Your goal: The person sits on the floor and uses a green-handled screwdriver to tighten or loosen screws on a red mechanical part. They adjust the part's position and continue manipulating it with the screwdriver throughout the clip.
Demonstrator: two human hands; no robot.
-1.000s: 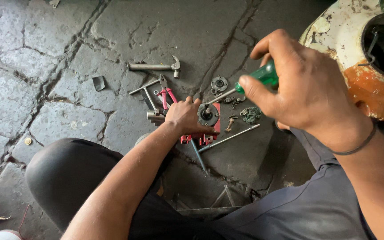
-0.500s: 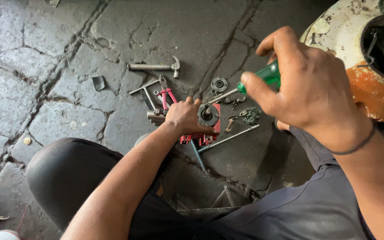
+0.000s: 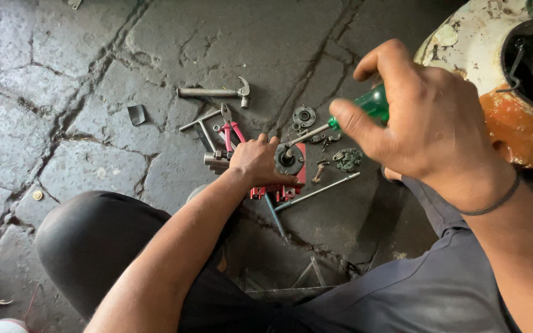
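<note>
— Looking for packages, labels or signs: any showing?

— No. Only bare tools on a cracked stone floor (image 3: 63, 74): a small hammer (image 3: 217, 92) at the top, red-handled pliers (image 3: 232, 129) below it, a dark metal scrap (image 3: 136, 114) to the left.

— Open room?

— Broad bare stone left and above the tools. At the right edge stands a white, rusty round housing (image 3: 495, 80); dark trouser legs fill the bottom.

— And the hands?

— The right hand (image 3: 427, 117) is clenched around a green-handled screwdriver (image 3: 374, 105), its shaft slanting down-left so the tip meets a dark round part (image 3: 289, 159) on a red block (image 3: 279, 185). The left hand (image 3: 257, 161) presses flat on that block, just beside the round part, steadying rather than gripping it.

— Anything near?

— A long thin rod (image 3: 319, 191) and loose small parts (image 3: 348, 158) just right of the block.
</note>
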